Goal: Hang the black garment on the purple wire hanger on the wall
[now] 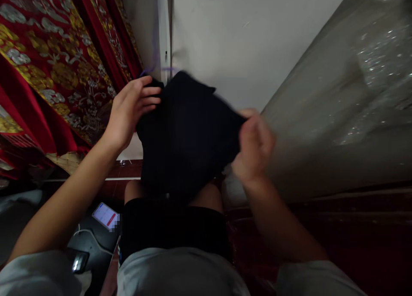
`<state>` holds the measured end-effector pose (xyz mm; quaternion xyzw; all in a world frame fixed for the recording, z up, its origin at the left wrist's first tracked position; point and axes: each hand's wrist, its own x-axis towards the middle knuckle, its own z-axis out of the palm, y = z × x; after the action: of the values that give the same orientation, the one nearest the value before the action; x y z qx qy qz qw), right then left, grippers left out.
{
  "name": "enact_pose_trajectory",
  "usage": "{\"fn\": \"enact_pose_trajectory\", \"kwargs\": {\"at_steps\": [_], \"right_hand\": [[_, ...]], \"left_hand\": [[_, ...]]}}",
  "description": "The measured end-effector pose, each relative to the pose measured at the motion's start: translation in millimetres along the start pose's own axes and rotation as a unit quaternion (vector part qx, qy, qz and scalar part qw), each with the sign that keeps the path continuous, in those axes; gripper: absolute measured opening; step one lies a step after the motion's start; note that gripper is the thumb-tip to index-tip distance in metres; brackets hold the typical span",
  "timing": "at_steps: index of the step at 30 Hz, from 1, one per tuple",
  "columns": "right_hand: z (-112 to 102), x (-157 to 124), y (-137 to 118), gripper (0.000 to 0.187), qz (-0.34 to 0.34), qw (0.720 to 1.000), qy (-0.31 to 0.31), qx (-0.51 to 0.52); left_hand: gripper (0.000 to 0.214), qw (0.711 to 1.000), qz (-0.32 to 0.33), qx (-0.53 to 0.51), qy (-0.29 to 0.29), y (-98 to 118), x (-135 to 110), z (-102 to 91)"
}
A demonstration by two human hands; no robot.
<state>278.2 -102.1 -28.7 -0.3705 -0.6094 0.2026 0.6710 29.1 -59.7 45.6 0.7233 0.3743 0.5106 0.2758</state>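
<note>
A dark navy or black garment (189, 133) hangs spread between my two hands, in front of my bare knees. Its exact kind cannot be made out. My left hand (133, 101) has its fingers bent over the garment's upper left edge. On the other side, my right hand (254, 143), blurred by motion, is closed around the garment's right corner. Thin purple lines, like part of a hanger (170, 68), show just above the cloth; most of that piece is hidden.
Red curtains with gold and silver embroidery (61, 51) hang at left. A white wall panel (244, 43) stands ahead, beside a large plastic-wrapped object (347, 107) at right. A lit phone (106, 216) and a white cable (93, 236) lie at lower left on a dark surface.
</note>
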Motion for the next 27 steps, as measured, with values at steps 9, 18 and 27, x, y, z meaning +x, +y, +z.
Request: {"fn": "enact_pose_trajectory", "kwargs": {"at_steps": [9,18,27], "right_hand": [[12,12,35,0.06,0.018,0.985,-0.165,0.05],[10,29,124,0.047,0.151,0.969,-0.19,0.034],[21,117,101,0.062,0.092,0.994,-0.01,0.062]], "left_hand": [[0.038,0.945,-0.148,0.111,-0.271,19,-23,-17.1],[0.041,0.942,-0.083,0.214,-0.247,7,-18,-43.6],[0.035,0.915,0.118,0.34,0.183,-54,-25,-53.8]]}}
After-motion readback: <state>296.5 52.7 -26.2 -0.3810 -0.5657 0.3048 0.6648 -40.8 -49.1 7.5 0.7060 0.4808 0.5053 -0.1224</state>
